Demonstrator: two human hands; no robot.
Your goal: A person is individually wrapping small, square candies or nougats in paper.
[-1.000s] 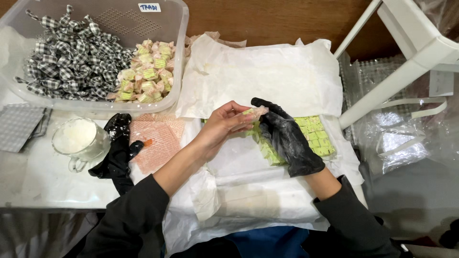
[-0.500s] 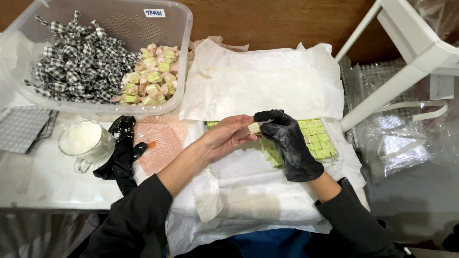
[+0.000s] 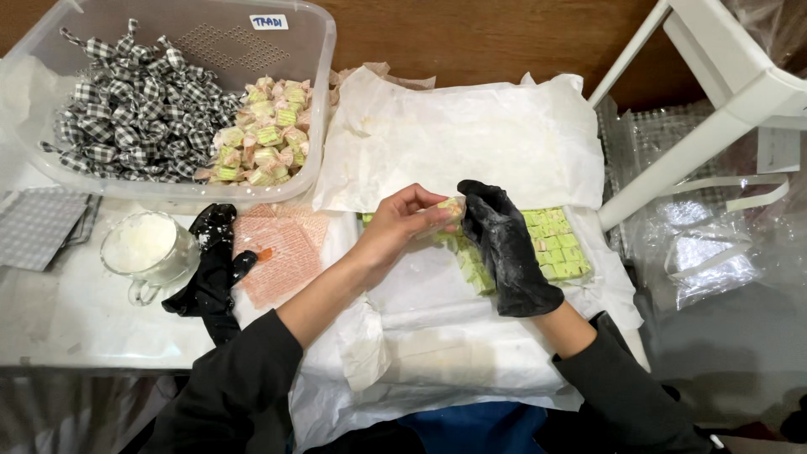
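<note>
My bare left hand and my right hand, which wears a black glove, meet over a slab of small pale green sweet cubes. Between their fingertips they pinch one cube in a clear wrapper. The slab lies on crumpled white paper. A clear plastic tub at the back left holds checked black-and-white wrapped sweets and a heap of clear-wrapped green ones.
A stack of pinkish wrapper squares lies left of my forearm, beside a spare black glove and a glass mug of white powder. Grey checked wrappers sit far left. A white stool leg and plastic bags stand right.
Both hands have stayed together over the green slab, working the wrapper around the one cube; the cube has shifted slightly left and up between the fingertips.
</note>
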